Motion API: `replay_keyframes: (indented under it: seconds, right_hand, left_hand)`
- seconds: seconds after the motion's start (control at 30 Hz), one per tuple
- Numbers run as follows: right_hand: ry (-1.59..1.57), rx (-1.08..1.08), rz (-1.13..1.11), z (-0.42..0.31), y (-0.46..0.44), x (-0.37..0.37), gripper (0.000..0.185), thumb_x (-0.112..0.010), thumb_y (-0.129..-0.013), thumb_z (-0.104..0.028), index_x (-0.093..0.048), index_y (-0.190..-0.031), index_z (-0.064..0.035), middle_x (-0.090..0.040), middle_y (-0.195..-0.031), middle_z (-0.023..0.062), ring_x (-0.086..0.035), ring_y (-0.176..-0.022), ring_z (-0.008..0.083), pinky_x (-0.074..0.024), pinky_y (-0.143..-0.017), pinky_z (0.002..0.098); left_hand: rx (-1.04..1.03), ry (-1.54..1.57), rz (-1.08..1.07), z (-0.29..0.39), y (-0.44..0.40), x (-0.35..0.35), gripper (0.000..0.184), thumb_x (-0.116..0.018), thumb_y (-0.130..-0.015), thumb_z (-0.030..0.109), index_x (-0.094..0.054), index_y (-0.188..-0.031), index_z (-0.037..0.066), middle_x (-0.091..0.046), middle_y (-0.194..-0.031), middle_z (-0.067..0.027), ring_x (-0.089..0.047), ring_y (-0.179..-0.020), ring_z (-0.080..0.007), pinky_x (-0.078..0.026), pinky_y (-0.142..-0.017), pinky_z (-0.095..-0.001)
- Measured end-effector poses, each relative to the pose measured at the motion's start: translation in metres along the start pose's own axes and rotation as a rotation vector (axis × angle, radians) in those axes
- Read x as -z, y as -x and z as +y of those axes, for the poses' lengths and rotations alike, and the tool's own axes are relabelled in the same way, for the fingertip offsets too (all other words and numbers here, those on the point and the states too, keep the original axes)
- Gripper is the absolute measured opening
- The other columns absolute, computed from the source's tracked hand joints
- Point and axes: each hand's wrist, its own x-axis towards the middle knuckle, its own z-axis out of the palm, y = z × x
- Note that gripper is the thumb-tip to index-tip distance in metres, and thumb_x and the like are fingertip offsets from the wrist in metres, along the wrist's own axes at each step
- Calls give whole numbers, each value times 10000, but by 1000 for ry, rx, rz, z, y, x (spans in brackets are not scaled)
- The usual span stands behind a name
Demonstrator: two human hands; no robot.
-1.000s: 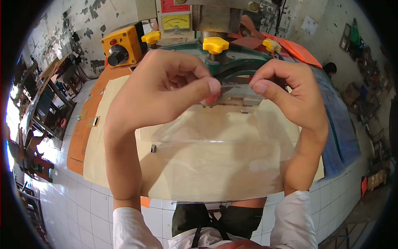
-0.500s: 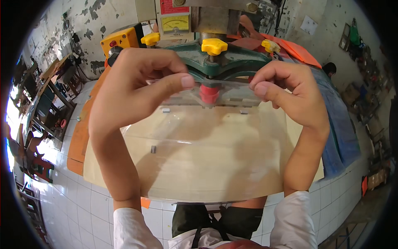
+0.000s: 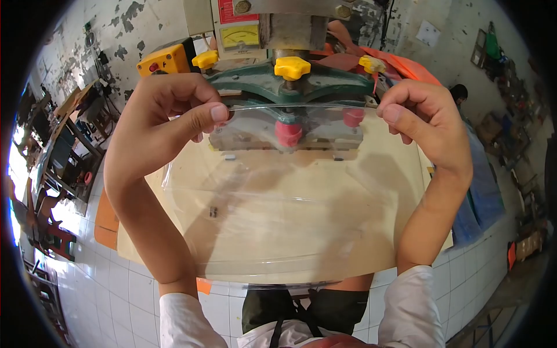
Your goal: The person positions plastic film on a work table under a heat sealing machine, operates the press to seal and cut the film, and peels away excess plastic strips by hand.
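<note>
A clear plastic sheet (image 3: 290,238) spreads over the pale board (image 3: 134,246) in front of me. Its far edge is raised and stretched between my two hands. My left hand (image 3: 165,127) pinches that edge near its left end, thumb against fingers. At the other end, my right hand (image 3: 429,122) holds it in the same kind of pinch. Through the film show three small grey blocks, one of them (image 3: 213,212) at the left. Just behind the edge stands a press head with a green bracket (image 3: 249,80), a yellow star knob (image 3: 292,68) and a red cylindrical part (image 3: 288,133).
A yellow control box (image 3: 165,60) with a red button stands behind my left hand. A gauge (image 3: 239,37) is on the machine's column. Blue sheeting (image 3: 478,191) and orange material (image 3: 412,66) lie to the right. Benches line the left wall.
My hands have moved apart, the left one farther left and the right one slightly right. The sheet's far edge is now straighter between them.
</note>
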Motion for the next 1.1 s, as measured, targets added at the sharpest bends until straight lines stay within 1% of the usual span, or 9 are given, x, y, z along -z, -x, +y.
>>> replay_keyframes:
  seconds: [0.13,0.27,0.37,0.5,0.63,0.67,0.73,0.83,1.1]
  right_hand:
    - [-19,46,-6,0,0,-2,115,-625,-948,-101,-659,-923,6,-683,-834,30,-568,-711,54,-467,-652,207]
    - [-7,103,45,4,-2,-7,102,-615,-945,-86,-654,-920,5,-672,-820,18,-561,-704,44,-452,-636,201]
    - [44,126,79,3,-2,-11,90,-622,-937,-77,-651,-909,4,-629,-779,-16,-531,-685,24,-419,-606,195]
    - [35,164,46,3,-4,-23,82,-644,-919,-70,-643,-878,1,-548,-728,-57,-464,-648,5,-373,-567,193]
    - [28,130,69,0,-6,-38,89,-659,-914,-84,-645,-873,-7,-513,-701,-76,-430,-617,3,-347,-539,191]
    - [28,130,68,-1,-6,-37,89,-659,-914,-84,-645,-873,-7,-513,-701,-76,-430,-617,3,-347,-539,191]
    - [9,23,6,-4,-6,-34,159,-639,-912,-171,-626,-891,-14,-587,-815,-29,-470,-679,21,-364,-580,188]
    - [-67,-51,-41,-7,-7,-30,148,-634,-908,-165,-639,-900,-18,-599,-816,-22,-488,-658,27,-354,-543,188]
    - [-119,-54,-86,0,-9,-31,103,-591,-887,-90,-653,-910,-11,-610,-800,-17,-500,-654,29,-364,-535,192]
  left_hand:
    - [35,-8,-31,-2,0,0,216,-756,-885,190,-667,-845,-3,-645,-726,-22,-592,-640,-77,-480,-581,-225]
    - [67,-56,-57,3,-2,-7,192,-737,-892,162,-680,-868,-20,-659,-740,-33,-609,-654,-89,-490,-588,-229]
    - [-45,-179,-184,3,-6,-13,169,-717,-898,126,-698,-903,-41,-687,-769,-51,-643,-673,-104,-509,-605,-237]
    - [-127,-214,-247,13,-11,-38,154,-722,-892,118,-710,-908,-35,-703,-771,-63,-653,-678,-95,-510,-605,-230]
    - [-124,-69,-174,18,-14,-67,148,-703,-907,111,-715,-916,-36,-712,-782,-65,-647,-686,-93,-520,-613,-239]
    - [-124,-69,-173,17,-15,-70,148,-703,-907,111,-715,-916,-36,-712,-782,-65,-647,-686,-93,-520,-613,-239]
    - [-131,-49,-114,15,-17,-74,148,-688,-918,102,-710,-918,-44,-704,-784,-61,-639,-691,-92,-523,-624,-241]
    - [-47,42,-133,15,-17,-74,151,-679,-925,100,-702,-932,-49,-698,-807,-59,-632,-707,-93,-524,-640,-240]
    - [4,10,-170,20,-15,-68,150,-641,-944,96,-686,-957,-47,-683,-844,-46,-582,-693,-78,-485,-618,-234]
